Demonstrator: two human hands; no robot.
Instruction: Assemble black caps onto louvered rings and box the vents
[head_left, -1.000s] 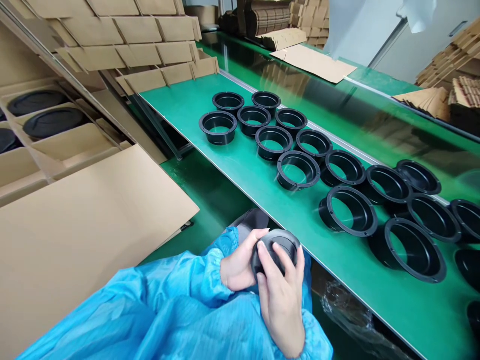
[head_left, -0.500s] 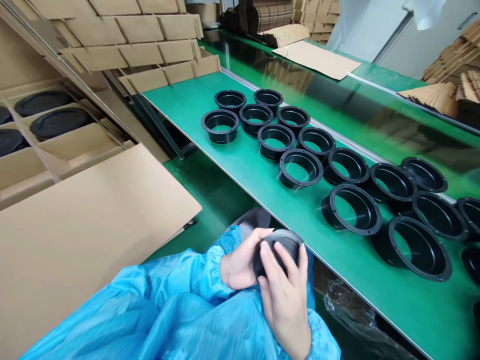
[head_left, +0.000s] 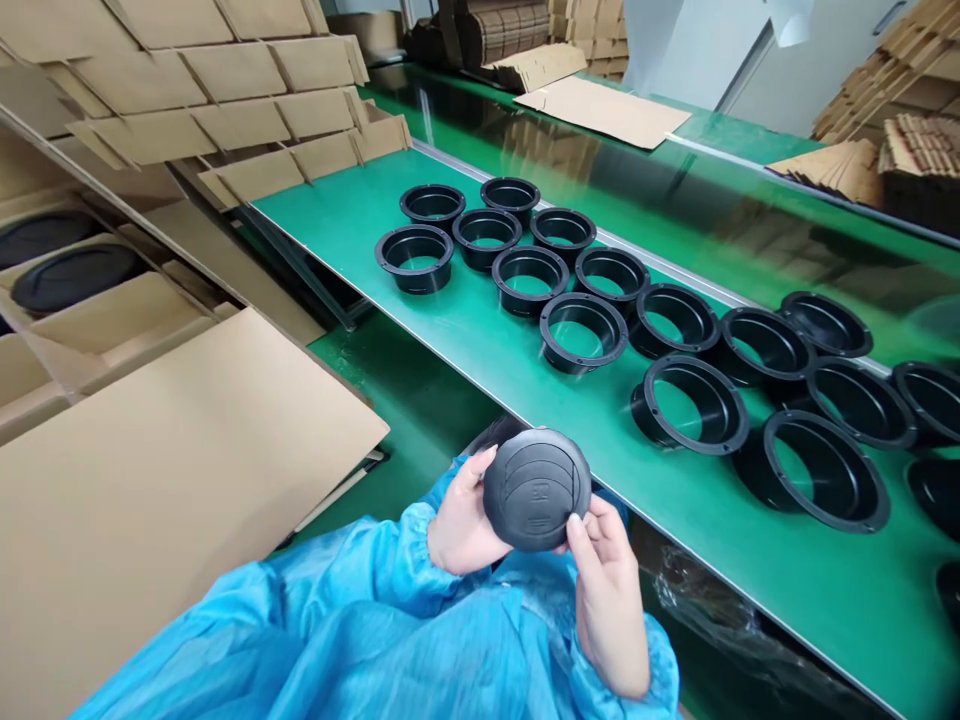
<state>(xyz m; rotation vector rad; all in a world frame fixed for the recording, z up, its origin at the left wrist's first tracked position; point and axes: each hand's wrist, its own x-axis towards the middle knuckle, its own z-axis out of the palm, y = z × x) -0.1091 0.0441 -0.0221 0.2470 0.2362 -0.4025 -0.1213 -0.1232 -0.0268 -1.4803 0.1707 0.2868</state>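
A round black plastic disc [head_left: 537, 490] with grooves and a small moulded mark faces me, held up over my lap. My left hand [head_left: 457, 520] grips its left edge, thumb on the rim. My right hand [head_left: 609, 590] holds its lower right edge with the fingertips. Both sleeves are blue. Several black flanged rings [head_left: 583, 330] lie in rows on the green table [head_left: 480, 330] ahead of my hands.
A large cardboard sheet [head_left: 172, 480] lies at my left over a divided cardboard box holding black discs [head_left: 71, 275]. Folded cardboard dividers [head_left: 247, 110] are stacked at the table's far left. More cardboard [head_left: 600, 105] lies on the far green surface. Clear plastic wrap [head_left: 720, 640] hangs under the table's edge.
My hands have turned the black disc and raised it so its grooved face points at me. My right hand slid from covering the top to holding the lower right edge.
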